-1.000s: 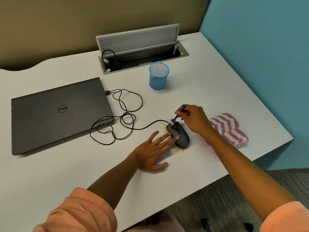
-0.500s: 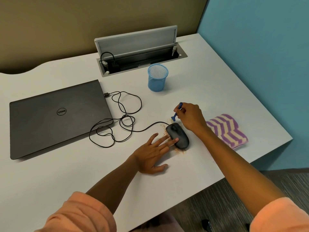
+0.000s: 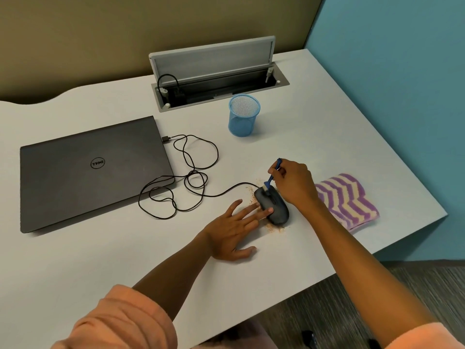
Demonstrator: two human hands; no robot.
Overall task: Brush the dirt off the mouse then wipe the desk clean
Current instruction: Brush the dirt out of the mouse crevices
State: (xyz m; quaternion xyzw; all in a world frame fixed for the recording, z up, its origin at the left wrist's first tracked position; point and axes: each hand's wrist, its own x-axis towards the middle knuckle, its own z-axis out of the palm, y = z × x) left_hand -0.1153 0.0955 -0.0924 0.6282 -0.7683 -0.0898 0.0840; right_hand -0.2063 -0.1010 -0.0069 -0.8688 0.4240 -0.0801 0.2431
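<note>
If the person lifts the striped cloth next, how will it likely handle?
The striped cloth lies flat and soft-edged on the desk, so it will probably droop when lifted. It looks light. Pushed, it would likely bunch rather than slide.

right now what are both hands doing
Left hand: open, fingers steadying the mouse.
Right hand: closed on the blue brush, bristles on the mouse.
</note>
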